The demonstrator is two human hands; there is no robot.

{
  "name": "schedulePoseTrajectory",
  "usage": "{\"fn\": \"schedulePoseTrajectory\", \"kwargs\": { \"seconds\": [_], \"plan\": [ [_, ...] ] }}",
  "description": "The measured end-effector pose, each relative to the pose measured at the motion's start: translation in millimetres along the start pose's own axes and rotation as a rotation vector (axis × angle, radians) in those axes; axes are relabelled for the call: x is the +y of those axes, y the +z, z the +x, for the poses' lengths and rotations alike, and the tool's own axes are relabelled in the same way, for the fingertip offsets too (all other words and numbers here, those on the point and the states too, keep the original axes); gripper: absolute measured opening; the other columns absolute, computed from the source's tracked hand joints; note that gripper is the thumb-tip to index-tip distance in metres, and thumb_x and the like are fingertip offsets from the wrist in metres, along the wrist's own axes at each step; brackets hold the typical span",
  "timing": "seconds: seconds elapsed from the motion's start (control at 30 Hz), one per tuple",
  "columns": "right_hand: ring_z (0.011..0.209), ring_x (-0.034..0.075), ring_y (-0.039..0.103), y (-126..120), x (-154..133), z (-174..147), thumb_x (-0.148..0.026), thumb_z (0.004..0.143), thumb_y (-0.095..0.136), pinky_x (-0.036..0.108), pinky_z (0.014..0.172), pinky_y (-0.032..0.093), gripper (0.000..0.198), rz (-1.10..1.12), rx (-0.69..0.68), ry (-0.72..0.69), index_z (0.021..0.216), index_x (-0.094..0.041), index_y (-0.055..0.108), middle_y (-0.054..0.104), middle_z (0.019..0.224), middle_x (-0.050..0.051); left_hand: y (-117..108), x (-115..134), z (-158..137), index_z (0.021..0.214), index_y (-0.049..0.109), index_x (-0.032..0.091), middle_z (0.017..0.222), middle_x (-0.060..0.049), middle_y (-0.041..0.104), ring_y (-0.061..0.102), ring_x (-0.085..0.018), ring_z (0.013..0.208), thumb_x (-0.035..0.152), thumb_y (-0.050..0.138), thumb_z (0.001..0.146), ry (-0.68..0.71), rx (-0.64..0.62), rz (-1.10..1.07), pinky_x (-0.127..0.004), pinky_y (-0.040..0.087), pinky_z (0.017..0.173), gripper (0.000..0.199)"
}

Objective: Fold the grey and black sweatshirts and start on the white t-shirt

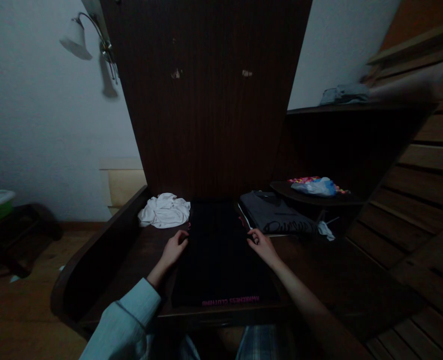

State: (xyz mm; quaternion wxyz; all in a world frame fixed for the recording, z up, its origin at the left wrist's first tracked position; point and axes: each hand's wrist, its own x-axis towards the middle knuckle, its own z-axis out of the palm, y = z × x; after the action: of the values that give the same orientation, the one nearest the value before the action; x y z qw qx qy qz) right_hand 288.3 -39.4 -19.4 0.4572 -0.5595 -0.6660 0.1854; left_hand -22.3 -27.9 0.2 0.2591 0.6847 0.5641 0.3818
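Observation:
A black garment [217,255] lies flat on the dark wooden desk in front of me, its long sides running away from me. Pink lettering [231,301] runs upside down along its near edge. My left hand [175,246] is at the garment's left edge, fingers curled in a pinch on the cloth. On the opposite edge, my right hand [262,245] pinches the fabric with thumb and fingers. Dim light hides the garment's folds and exact kind. A crumpled white cloth [164,210] rests beyond my left hand, and a folded dark grey shirt [276,212] lies beyond my right.
The dark desk [125,262] has a raised left side panel [97,250] and a tall back panel [209,100]. At right, a low shelf [319,201] carries a plastic bag [315,187]. Folded clothes [345,94] lie on the upper shelf. A wall lamp [76,40] hangs at upper left.

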Motion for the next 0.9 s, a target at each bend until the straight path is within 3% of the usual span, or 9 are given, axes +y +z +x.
{"fn": "schedulePoseTrajectory", "kwargs": {
  "seconds": [0.37,0.63,0.8,0.9],
  "plan": [
    [0.043,0.01,0.037,-1.4,1.2,-3.3,-0.03,0.069,0.046,0.022,0.048,0.03,0.012,-0.106,0.018,-0.05,0.077,-0.022,0.05,0.032,0.046,-0.009,1.7,-0.7,-0.6,0.075,0.054,0.018,0.052,0.007,0.041,0.041,-0.011,0.051,0.034,0.049,0.065,0.017,0.068,-0.024,-0.021,0.032,0.051,0.019],
    [0.045,0.011,0.04,3.1,9.3,-1.0,-0.028,0.067,0.047,0.023,0.048,0.03,0.011,-0.092,-0.097,-0.02,0.074,-0.021,0.053,0.035,0.046,-0.008,4.9,-7.3,2.9,0.074,0.053,0.018,0.063,0.001,0.055,0.051,-0.014,0.06,0.041,0.046,0.072,0.037,0.023,0.035,-0.025,0.039,0.058,0.024],
    [0.046,0.012,0.042,-0.3,8.0,-4.1,-0.031,0.068,0.049,0.023,0.049,0.032,0.015,-0.06,-0.088,-0.002,0.077,-0.021,0.055,0.039,0.048,-0.007,1.7,-0.7,-7.2,0.095,0.05,0.017,0.07,-0.003,0.059,0.056,-0.019,0.065,0.043,0.044,0.075,-0.047,0.074,0.079,-0.029,0.042,0.062,0.034],
    [0.046,0.012,0.042,-7.4,3.3,-15.8,-0.036,0.068,0.049,0.023,0.048,0.032,0.022,-0.008,-0.108,0.03,0.082,-0.02,0.055,0.04,0.049,-0.007,-6.1,6.9,-32.9,0.106,0.047,0.015,0.085,-0.008,0.063,0.06,-0.022,0.078,0.047,0.039,0.077,-0.115,-0.005,0.036,-0.031,0.044,0.071,0.044]
  ]
}}
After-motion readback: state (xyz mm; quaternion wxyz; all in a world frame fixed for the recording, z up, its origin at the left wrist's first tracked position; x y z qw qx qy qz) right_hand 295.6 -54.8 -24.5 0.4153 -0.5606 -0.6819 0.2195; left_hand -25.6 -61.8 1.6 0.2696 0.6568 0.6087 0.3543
